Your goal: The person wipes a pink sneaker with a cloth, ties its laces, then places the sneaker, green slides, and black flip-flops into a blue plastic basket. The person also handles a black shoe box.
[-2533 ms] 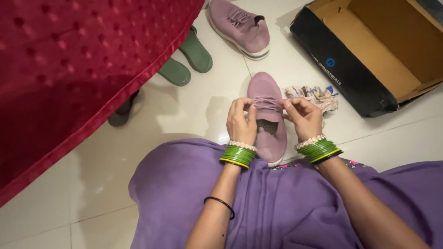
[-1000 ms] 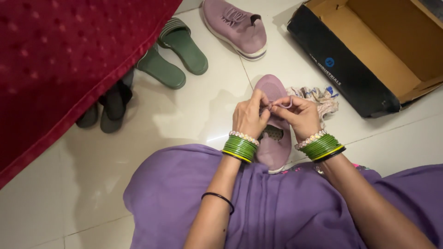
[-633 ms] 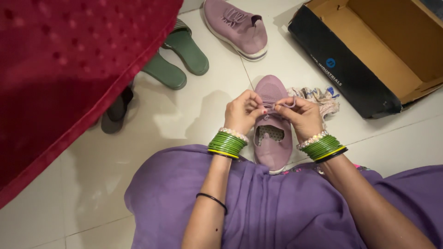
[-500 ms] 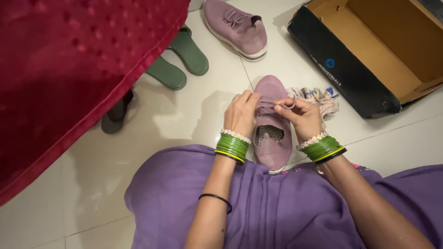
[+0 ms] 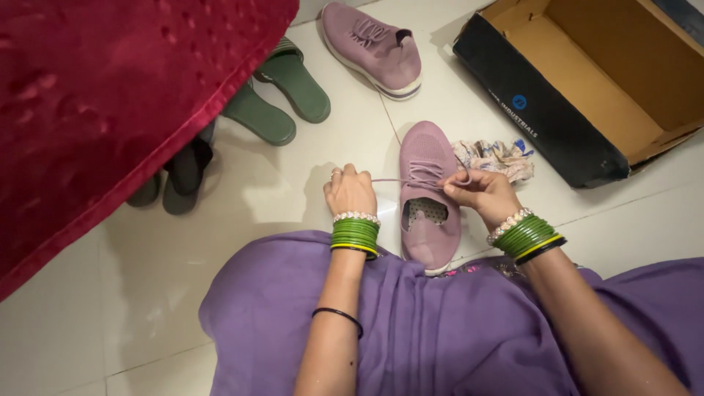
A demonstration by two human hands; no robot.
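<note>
Tiled floor [image 5: 308, 183]: both hands pinch shoelace [image 5: 389, 180] ends; cardboard box [image 5: 565, 110] holds nothing.

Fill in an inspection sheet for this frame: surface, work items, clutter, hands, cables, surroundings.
Surface: pale tiled floor, glossy.
Work items: mauve knit sneaker upright on the floor before the person's lap; its lace is pulled taut out to the left.
Clutter: crumpled printed paper beside the sneaker; second mauve sneaker farther off; green slides; dark slippers partly under the cloth.
Hands: left hand closed on the lace end; right hand pinching lace at the eyelets; green bangles on both wrists.
Cables: nothing seen.
Surroundings: open black cardboard shoebox, empty; red velvet cloth at left.
</note>
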